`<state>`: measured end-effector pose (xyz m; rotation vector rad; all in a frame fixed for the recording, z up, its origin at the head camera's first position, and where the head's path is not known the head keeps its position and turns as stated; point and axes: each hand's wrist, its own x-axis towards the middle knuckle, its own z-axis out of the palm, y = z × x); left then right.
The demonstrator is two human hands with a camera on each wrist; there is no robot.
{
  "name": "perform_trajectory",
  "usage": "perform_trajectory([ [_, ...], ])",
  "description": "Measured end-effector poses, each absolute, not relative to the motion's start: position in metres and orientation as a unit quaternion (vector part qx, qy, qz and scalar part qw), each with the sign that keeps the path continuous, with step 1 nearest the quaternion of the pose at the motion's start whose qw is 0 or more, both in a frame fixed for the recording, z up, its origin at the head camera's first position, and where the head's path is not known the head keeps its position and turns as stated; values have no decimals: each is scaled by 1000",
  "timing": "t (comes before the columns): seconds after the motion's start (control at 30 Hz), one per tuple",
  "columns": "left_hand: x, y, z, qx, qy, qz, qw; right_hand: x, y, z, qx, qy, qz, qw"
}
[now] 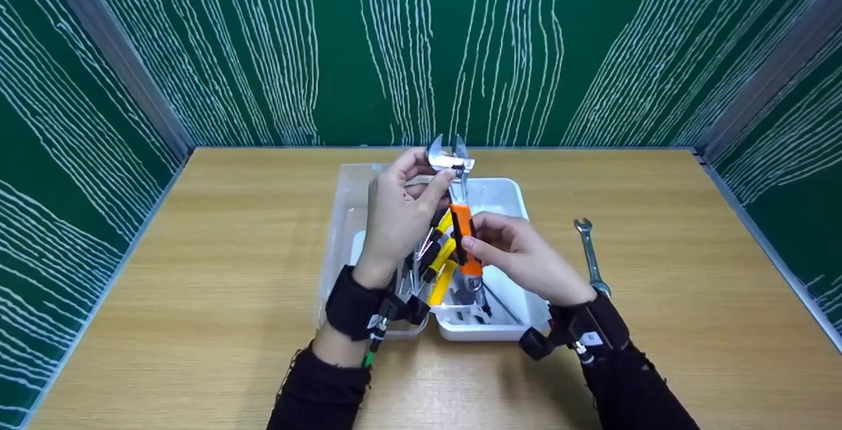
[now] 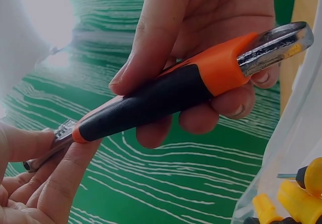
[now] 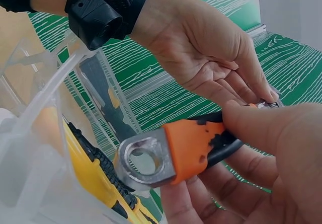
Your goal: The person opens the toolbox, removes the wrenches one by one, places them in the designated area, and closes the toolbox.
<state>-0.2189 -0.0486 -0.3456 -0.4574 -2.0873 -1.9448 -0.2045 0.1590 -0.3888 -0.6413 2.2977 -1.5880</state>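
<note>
An adjustable wrench (image 1: 464, 236) with an orange and black handle is held up above the containers, its parted metal jaws pointing away from me. My right hand (image 1: 520, 252) grips the handle, thumb on one side and fingers on the other. At the head end, my left hand (image 1: 408, 206) pinches the metal just below the jaws, near the adjusting screw. The handle's end, with its round hanging hole, juts out past the right hand in the right wrist view. Below the wrench, yellow and black tools (image 1: 441, 256) lie in a clear plastic box (image 1: 332, 233).
A white tray (image 1: 516, 196) stands right of the clear box, with a thin dark rod and small pieces inside. Farther right, an open-ended wrench (image 1: 589, 252) lies on the wooden table (image 1: 197, 272). Green panels with white lines (image 1: 342, 55) stand behind and at both sides.
</note>
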Motion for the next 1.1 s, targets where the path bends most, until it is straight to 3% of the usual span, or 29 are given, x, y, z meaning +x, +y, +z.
perform_trajectory([
  [0.53,-221,-52,-346,-169,-700,-686,104,-199,158,-382,-208,802,-550,109],
  [1.1,-220,-58,-342,-177,-725,-665,40,-200,166,-378,-177,801,-567,77],
])
